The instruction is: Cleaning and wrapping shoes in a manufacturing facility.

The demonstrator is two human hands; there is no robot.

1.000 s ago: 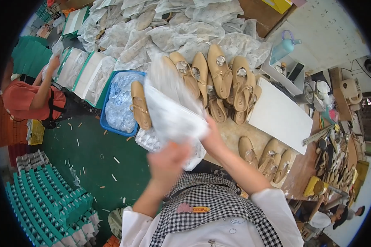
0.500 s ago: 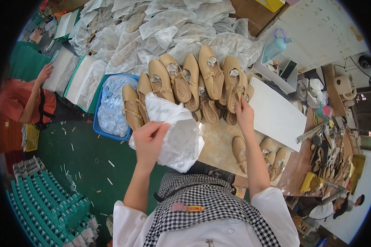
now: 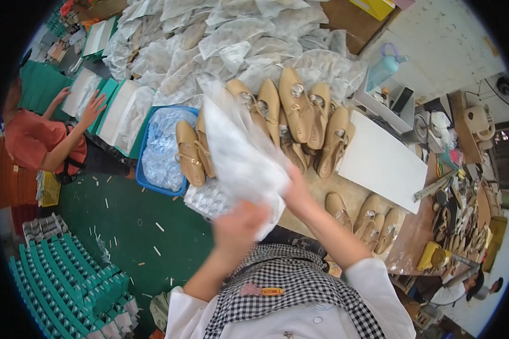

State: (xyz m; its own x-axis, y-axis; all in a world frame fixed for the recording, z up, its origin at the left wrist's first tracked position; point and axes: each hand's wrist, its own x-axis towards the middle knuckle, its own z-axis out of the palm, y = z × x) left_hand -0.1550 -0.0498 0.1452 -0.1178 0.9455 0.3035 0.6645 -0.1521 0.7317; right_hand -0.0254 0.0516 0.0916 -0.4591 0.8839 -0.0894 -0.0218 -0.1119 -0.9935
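- At the near edge of the workbench (image 3: 345, 195), both hands hold one sheet of white wrapping paper (image 3: 240, 155) up in front of the chest.
- Left hand (image 3: 237, 226): blurred, fingers closed on the sheet's near lower corner.
- Right hand (image 3: 297, 195): pinching the sheet's right edge, fingers closed on it; thumb not clearly visible.
- Sheet position: lifted off the bench and slanting up and away to the far left, hiding part of the row of tan shoes (image 3: 291, 110) behind it.
- Tan shoes: roughly a dozen lie side by side on the bench just beyond the sheet; a second small group (image 3: 367, 217) sits to the right, near the bench edge.
- Blue tray (image 3: 144, 164) at left holds crumpled clear plastic; two shoes rest against its right side.
- Far side: large heap of white paper-wrapped bundles (image 3: 209, 39).
- White flat board (image 3: 382, 161) lies right of the shoe row; pale blue bottle (image 3: 383, 66) stands beyond it.
- Another person in an orange top (image 3: 37, 141) works at far left, their hand on open white boxes (image 3: 104, 107).
- Judgement: step in hand looks like opening or spreading the sheet, ahead of wrapping a shoe; no shoe is in either hand.
- Judgement: next move calls for laying the sheet flat on a free patch of bench near the shoes, then freeing one hand to pick a shoe.
- Stacks of green boxes (image 3: 68, 277) stand on the floor, near left.
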